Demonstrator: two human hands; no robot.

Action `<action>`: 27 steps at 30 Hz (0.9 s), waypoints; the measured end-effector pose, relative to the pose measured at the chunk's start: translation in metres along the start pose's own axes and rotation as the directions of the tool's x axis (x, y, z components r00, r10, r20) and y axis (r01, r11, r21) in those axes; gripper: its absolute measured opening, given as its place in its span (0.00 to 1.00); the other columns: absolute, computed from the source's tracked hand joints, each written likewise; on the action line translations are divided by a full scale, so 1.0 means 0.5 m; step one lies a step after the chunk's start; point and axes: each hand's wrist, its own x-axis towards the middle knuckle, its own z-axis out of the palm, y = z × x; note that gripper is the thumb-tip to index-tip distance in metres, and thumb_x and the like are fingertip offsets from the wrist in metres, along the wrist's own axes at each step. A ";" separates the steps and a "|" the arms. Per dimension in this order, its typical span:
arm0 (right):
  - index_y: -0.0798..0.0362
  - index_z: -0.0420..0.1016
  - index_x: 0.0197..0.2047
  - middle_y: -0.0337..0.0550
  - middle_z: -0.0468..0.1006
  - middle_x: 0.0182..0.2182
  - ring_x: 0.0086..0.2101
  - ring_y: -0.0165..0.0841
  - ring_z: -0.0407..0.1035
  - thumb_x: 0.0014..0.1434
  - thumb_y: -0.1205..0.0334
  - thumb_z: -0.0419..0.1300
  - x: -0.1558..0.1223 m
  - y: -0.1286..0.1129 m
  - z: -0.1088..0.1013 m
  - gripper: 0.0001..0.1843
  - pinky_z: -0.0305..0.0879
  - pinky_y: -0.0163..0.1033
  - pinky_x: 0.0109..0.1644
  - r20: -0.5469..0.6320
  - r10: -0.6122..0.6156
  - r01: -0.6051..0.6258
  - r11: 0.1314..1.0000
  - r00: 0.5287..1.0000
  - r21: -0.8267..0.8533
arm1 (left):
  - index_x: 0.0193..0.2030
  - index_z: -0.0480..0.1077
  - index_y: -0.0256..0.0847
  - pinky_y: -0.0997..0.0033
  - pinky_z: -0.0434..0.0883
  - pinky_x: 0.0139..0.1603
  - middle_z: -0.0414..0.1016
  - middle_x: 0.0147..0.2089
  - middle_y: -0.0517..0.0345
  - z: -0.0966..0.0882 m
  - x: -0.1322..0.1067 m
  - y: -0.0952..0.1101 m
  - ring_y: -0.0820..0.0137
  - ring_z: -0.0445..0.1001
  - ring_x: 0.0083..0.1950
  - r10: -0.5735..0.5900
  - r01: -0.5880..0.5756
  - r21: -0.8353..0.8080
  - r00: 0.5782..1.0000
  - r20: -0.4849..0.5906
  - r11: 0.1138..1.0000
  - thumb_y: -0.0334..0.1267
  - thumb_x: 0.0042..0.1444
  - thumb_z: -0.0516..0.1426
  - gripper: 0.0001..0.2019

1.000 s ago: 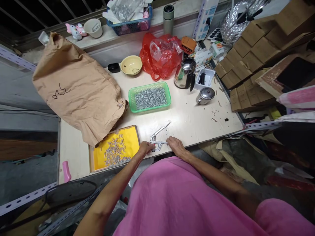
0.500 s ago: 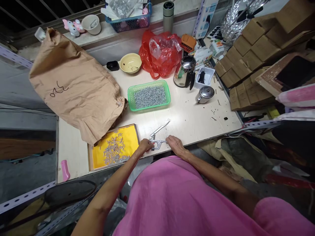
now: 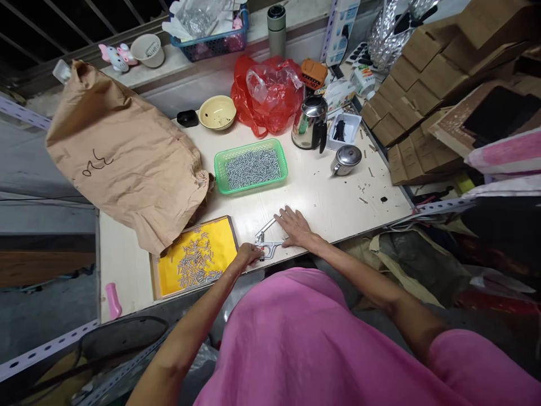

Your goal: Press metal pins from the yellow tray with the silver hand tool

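On the front edge of the table lies a silver metal lever tool [image 3: 267, 247] with a looped frame and a raised long handle. My left hand [image 3: 248, 255] is closed at the tool's left end, its fingertips partly hidden. My right hand [image 3: 297, 228] reaches over the tool's right side with fingers outstretched, covering the far end of the long handle. Left of the tool, a shallow tray with a yellow lining [image 3: 169, 269] holds many small metal pins [image 3: 195, 260]. Behind the tool, a green plastic basket [image 3: 251, 189] holds many more short metal pins [image 3: 253, 168].
A large brown paper sack [image 3: 127, 158] leans across the table's left side. Behind the basket are a cream bowl [image 3: 217, 113], a red plastic bag [image 3: 270, 107] and a steel kettle [image 3: 310, 127]. A lidded metal cup [image 3: 347, 160] stands right. Cardboard boxes [image 3: 422, 96] are stacked far right.
My right hand has moved forward from the tool's lower right end to the long handle, and its fingers have spread. My left hand stays at the tool's left end. The view has shifted slightly.
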 end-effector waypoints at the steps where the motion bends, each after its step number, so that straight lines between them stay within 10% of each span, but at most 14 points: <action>1: 0.55 0.50 0.69 0.62 0.51 0.67 0.67 0.54 0.37 0.39 0.50 0.75 0.008 0.003 -0.002 0.59 0.38 0.61 0.66 0.022 -0.017 0.017 1.000 1.000 -0.014 | 0.20 0.68 0.37 0.77 0.58 0.20 0.60 0.12 0.67 0.000 0.001 -0.001 0.79 0.56 0.16 0.001 -0.001 0.001 1.000 -0.003 1.000 0.42 0.40 0.67 0.14; 8: 0.58 0.50 0.68 0.64 0.55 0.64 0.64 0.59 0.44 0.36 0.48 0.75 0.009 -0.001 -0.001 0.62 0.33 0.68 0.65 0.035 -0.062 0.065 0.994 0.997 -0.085 | 0.19 0.66 0.37 0.77 0.56 0.18 0.59 0.12 0.68 0.004 0.008 -0.019 0.80 0.54 0.15 0.026 -0.025 -0.072 0.999 0.020 0.997 0.42 0.40 0.67 0.15; 22: 0.59 0.65 0.58 0.58 0.71 0.50 0.50 0.49 0.61 0.51 0.55 0.69 -0.018 -0.023 0.006 0.35 0.47 0.57 0.61 -0.012 -0.032 0.030 0.991 0.999 -0.133 | 0.22 0.69 0.37 0.75 0.60 0.23 0.61 0.16 0.66 0.001 -0.008 -0.023 0.77 0.59 0.18 -0.003 0.004 0.014 1.000 -0.021 1.000 0.44 0.46 0.65 0.14; 25: 0.59 0.69 0.54 0.57 0.72 0.47 0.48 0.46 0.62 0.54 0.57 0.68 -0.021 -0.026 0.014 0.27 0.51 0.52 0.58 -0.007 -0.047 0.046 0.991 0.999 -0.122 | 0.27 0.71 0.37 0.73 0.64 0.31 0.69 0.25 0.58 0.005 -0.042 -0.004 0.71 0.69 0.28 0.221 -0.145 0.318 0.951 -0.217 0.937 0.42 0.54 0.60 0.11; 27: 0.60 0.70 0.52 0.57 0.73 0.46 0.47 0.46 0.63 0.54 0.57 0.67 -0.021 -0.027 0.017 0.25 0.53 0.50 0.56 -0.001 -0.051 0.051 0.991 0.999 -0.128 | 0.34 0.73 0.38 0.71 0.66 0.39 0.72 0.37 0.53 0.017 -0.058 0.020 0.67 0.71 0.40 0.480 -0.289 0.541 0.840 -0.252 0.790 0.39 0.56 0.59 0.07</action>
